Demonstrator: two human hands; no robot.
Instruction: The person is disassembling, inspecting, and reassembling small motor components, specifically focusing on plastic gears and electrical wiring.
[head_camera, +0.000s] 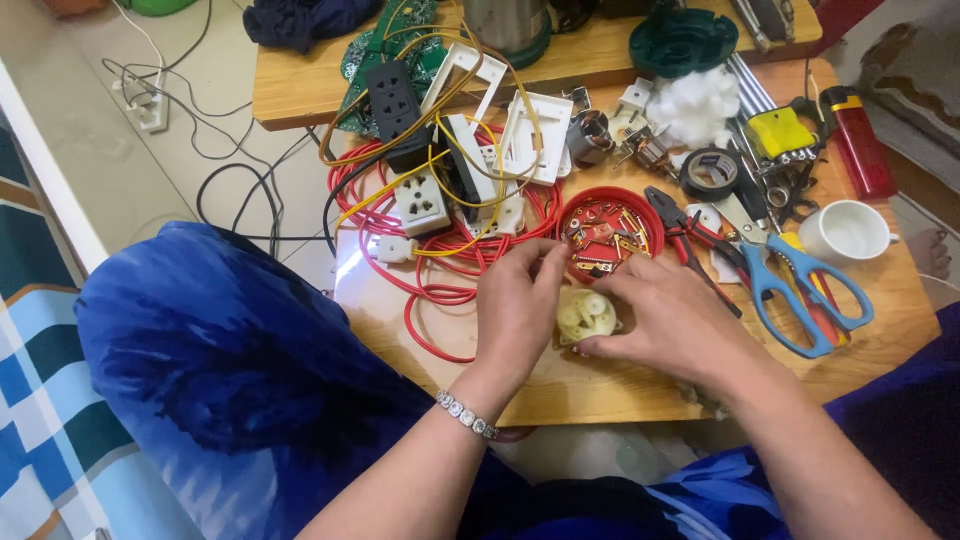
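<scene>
Cream plastic gearbox (587, 316) pinched by right hand (672, 322), left hand (517, 303) curled, fingertips touching it

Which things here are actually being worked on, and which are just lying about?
In hand:
- left hand and right hand, both on the small cream gear box
- red tray of small parts, just behind the fingers

Lying about:
- blue scissors
- white cup
- red wire
- tape roll
- cotton wool

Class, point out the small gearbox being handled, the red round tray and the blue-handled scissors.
gearbox (587, 316), head view, on its pale gears.
red round tray (600, 200), head view, on its far rim.
blue-handled scissors (800, 268), head view, on a handle loop.
</scene>
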